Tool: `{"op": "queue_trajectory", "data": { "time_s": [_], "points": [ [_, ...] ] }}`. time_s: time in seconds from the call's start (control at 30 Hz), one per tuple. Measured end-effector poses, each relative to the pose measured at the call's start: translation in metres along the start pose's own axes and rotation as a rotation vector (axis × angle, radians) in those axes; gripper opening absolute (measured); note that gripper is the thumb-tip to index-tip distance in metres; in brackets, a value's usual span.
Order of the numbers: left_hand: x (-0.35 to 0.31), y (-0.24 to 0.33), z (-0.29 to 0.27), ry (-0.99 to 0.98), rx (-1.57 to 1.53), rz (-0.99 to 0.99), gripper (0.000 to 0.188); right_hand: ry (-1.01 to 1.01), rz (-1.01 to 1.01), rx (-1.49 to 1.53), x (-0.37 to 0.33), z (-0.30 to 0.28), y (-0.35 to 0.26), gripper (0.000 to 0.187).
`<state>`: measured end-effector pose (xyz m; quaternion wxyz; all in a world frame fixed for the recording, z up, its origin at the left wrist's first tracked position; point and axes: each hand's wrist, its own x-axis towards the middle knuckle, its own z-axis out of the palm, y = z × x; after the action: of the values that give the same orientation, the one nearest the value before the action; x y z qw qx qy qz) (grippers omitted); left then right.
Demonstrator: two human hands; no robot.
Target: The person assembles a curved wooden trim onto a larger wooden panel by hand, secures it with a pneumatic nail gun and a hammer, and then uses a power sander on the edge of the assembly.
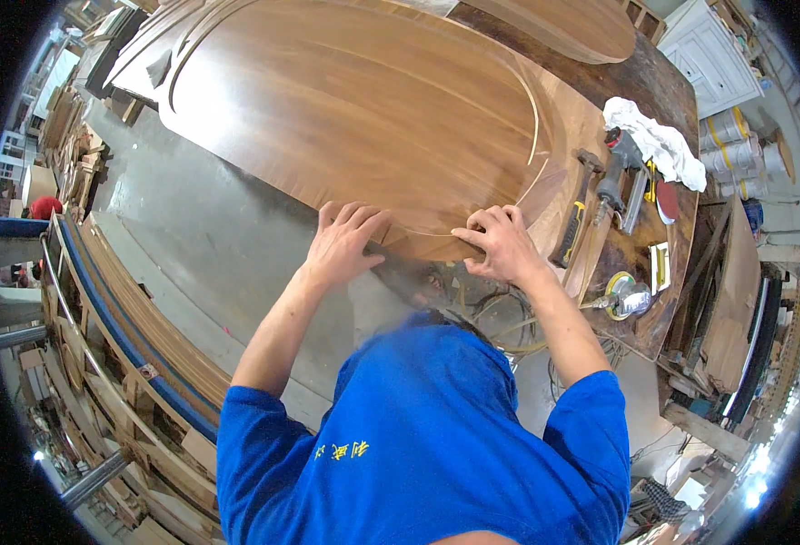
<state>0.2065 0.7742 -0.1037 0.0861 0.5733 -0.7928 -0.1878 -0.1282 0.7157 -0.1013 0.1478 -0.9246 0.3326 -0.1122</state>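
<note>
A large brown wooden panel (pixel 354 109) with a rounded end lies on the workbench in front of me. A thin pale wood strip (pixel 535 123) follows the curve near its right end, and a fine light line runs along the near edge between my hands. My left hand (pixel 343 238) grips that near edge, fingers on top and thumb below. To its right, my right hand (pixel 501 243) is closed at the edge with curled fingers, index finger and thumb at the strip's line. What lies under its fingers is partly hidden.
Right of the panel, the workbench (pixel 681 241) carries a hammer (pixel 571 232), a power tool (pixel 611 186), a white cloth (pixel 656 143) and a round sander (pixel 627 296). Another wooden panel (pixel 572 27) lies at the far side. Hoses (pixel 509 309) hang below; stacked boards (pixel 150 313) stand left.
</note>
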Motion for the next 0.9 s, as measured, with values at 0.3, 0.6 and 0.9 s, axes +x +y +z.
{"op": "queue_trajectory", "data": {
  "time_s": [0.3,0.6,0.9],
  "points": [
    [0.035,-0.008,0.002,-0.115,0.106,0.168,0.062,0.009,0.03,-0.009,-0.004,0.01,0.007,0.059],
    [0.037,-0.014,0.006,-0.164,0.187,0.217,0.053,0.047,0.107,0.065,-0.021,0.029,0.001,0.056],
    [0.037,-0.006,0.004,-0.076,0.17,0.27,0.056,-0.007,0.119,0.044,-0.014,0.03,0.013,0.051]
  ]
}}
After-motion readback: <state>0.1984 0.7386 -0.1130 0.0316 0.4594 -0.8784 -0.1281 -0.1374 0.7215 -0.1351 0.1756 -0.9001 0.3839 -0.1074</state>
